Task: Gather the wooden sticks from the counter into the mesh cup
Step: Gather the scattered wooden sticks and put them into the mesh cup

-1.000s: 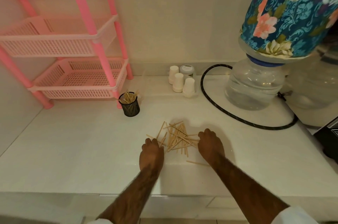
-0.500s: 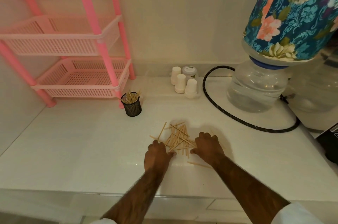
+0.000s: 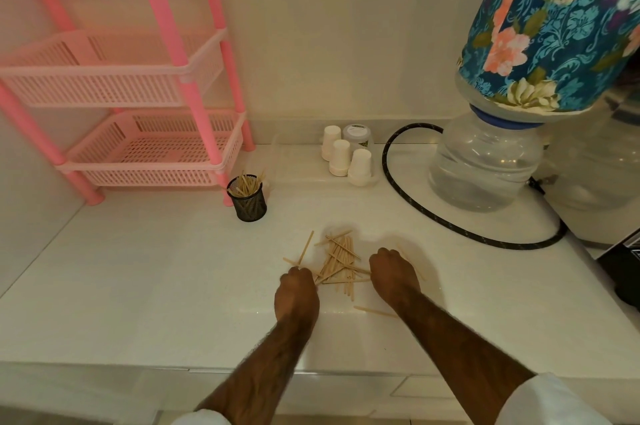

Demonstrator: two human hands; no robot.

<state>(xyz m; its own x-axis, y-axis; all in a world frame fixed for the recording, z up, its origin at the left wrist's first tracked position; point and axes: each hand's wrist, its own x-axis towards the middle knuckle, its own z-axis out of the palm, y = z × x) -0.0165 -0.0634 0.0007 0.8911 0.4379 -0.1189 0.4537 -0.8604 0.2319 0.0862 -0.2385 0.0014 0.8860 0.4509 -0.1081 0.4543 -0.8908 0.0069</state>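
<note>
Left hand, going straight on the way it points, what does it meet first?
Probably the wooden sticks: their near ends lie right at the knuckles of the left hand. The mesh cup sits off that line.

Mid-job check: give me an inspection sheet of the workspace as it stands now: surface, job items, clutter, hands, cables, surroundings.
Surface: white counter, sticks scattered near its middle.
Job's things: wooden sticks in a loose pile between the hands; one stray stick lies nearer the front edge; mesh cup upright by the rack leg, holding some sticks.
Clutter: three upturned white cups and a lidded jar by the back wall.
Hands: left hand and right hand at either side of the pile, fingers curled under; grip hidden.
Cables: black hose curves across the counter in front of the water bottle.
Surroundings: pink basket rack at left; floral cover on the bottle; dark appliance at right edge.
</note>
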